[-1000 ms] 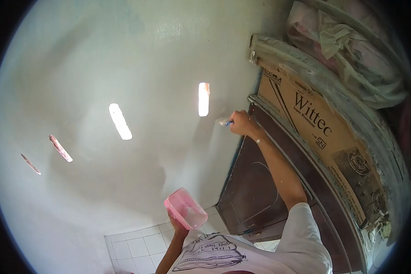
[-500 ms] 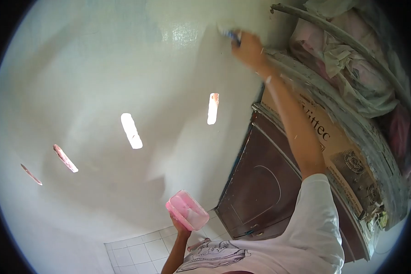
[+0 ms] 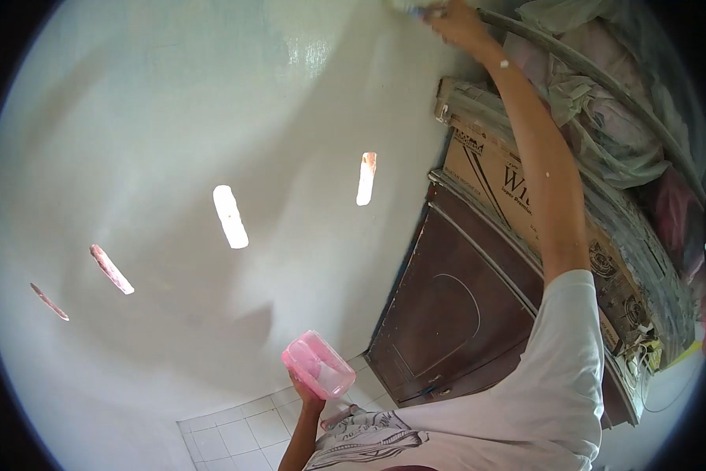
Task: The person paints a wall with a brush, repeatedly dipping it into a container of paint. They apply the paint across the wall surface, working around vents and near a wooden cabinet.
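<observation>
My right hand is closed round a paintbrush with a blue handle, high up at the top edge of the view. The bristles are against or very near the pale wall; the frame's edge partly cuts them off. Low in the middle, my left hand grips a pink plastic tub from below and the side. Whitish paint lies inside the tub. A wet, shiny patch shows on the wall, left of the brush.
Narrow slots in the wall let light through. To the right stands a dark brown wooden cabinet, with a cardboard box and plastic-wrapped bundles on top, close to my right arm. White floor tiles show below.
My right hand with the paintbrush has moved up and to the right along the wall. My left hand and the tub have barely shifted. The view has tilted slightly.
</observation>
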A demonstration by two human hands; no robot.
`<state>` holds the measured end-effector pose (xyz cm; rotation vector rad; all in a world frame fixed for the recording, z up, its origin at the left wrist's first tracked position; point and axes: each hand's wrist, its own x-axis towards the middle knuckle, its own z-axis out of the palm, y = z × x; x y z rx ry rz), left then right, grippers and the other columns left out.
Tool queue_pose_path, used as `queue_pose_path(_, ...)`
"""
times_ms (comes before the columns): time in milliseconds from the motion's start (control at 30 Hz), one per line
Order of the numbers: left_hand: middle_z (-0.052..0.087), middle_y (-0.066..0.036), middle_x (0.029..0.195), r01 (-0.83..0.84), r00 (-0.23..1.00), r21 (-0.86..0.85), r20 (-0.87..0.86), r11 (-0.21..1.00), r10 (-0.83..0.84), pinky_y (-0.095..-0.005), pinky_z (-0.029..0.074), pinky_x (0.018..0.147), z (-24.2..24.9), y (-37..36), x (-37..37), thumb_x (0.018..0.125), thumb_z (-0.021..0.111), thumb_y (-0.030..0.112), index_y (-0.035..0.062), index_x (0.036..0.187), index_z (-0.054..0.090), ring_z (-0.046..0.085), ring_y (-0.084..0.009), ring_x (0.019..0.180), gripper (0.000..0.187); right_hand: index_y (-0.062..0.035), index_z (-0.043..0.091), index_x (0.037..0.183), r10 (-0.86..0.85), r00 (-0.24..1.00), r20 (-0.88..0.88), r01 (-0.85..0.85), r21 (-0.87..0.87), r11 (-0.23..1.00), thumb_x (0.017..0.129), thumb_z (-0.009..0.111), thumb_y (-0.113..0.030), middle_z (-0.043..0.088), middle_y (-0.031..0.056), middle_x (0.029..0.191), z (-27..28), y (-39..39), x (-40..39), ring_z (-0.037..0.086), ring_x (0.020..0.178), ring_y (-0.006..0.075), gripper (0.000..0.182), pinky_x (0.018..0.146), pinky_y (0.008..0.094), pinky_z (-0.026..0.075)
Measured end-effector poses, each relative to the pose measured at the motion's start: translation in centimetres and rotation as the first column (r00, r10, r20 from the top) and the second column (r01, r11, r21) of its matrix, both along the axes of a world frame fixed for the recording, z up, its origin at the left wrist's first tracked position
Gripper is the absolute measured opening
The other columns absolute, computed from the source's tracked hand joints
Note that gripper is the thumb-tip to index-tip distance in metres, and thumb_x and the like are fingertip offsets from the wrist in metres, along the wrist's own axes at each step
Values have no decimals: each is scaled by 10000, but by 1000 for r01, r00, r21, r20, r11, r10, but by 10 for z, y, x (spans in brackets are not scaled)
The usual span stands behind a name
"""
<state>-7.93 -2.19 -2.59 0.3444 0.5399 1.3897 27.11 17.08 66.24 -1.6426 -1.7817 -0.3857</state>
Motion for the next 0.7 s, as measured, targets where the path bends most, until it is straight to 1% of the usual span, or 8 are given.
queue_pose_path(67,507,-67,1385,41,996,-43,82,998,-37,-468,453,1064,24,-5,-3,1008,340,621,136,1463,388,507,-272,1277,667,83,621,1247,18,977,-212,37,255,966,939,597,-168,697,155,925,14,-11,-18,650,767,206,398,710,344,530)
queue_pose_path(200,477,-80,1426,-4,996,4,91,1000,4,-473,433,1080,8,3,-7,1017,308,616,143,1490,356,491,-288,1302,671,-64,689,1111,-180,962,204,80,421,904,867,641,-258,681,218,847,-118,63,14,670,758,399,315,710,472,534)
queue_pose_path(333,456,-79,1452,-10,997,73,83,997,4,-472,416,1098,4,8,-8,1016,302,622,141,1502,338,474,-294,1320,685,-10,689,1111,-47,977,210,83,-165,983,824,661,-206,708,235,956,-203,0,4,699,886,399,348,793,455,566)
queue_pose_path(433,456,-76,1453,22,998,46,65,999,-25,-475,409,1105,-5,-4,-16,1014,301,630,142,1502,339,469,-295,1325,690,-41,734,1059,96,935,341,73,-451,890,799,750,-296,712,190,983,-177,11,25,686,915,345,365,813,428,541)
queue_pose_path(500,458,-73,1452,19,999,19,43,1000,-20,-477,408,1107,2,-10,-19,1012,302,635,144,1500,342,468,-294,1326,693,-13,729,1054,-11,989,148,48,-245,968,774,731,-279,728,189,861,-112,-8,1,717,756,286,387,709,391,580)
queue_pose_path(533,460,-73,1449,8,999,16,41,1000,-9,-477,404,1110,7,-15,-22,1009,302,641,148,1500,343,465,-294,1329,697,-12,736,1031,50,960,276,-58,22,998,782,730,-329,731,199,883,-86,11,16,718,759,278,404,709,396,576)
queue_pose_path(633,480,-68,1414,-5,995,-7,101,1000,5,-480,422,1089,3,-25,-33,998,323,655,155,1484,363,480,-287,1302,699,-26,741,1028,-65,998,6,65,38,997,811,695,-318,728,222,915,-14,-10,-22,719,848,332,367,764,430,571)
queue_pose_path(700,497,-61,1382,2,985,-26,172,1000,3,-482,444,1064,0,-29,-38,991,345,663,158,1468,381,498,-279,1272,696,87,674,1093,-45,985,-169,94,300,949,930,633,-163,614,95,658,-4,-19,-39,518,536,151,301,514,344,435)
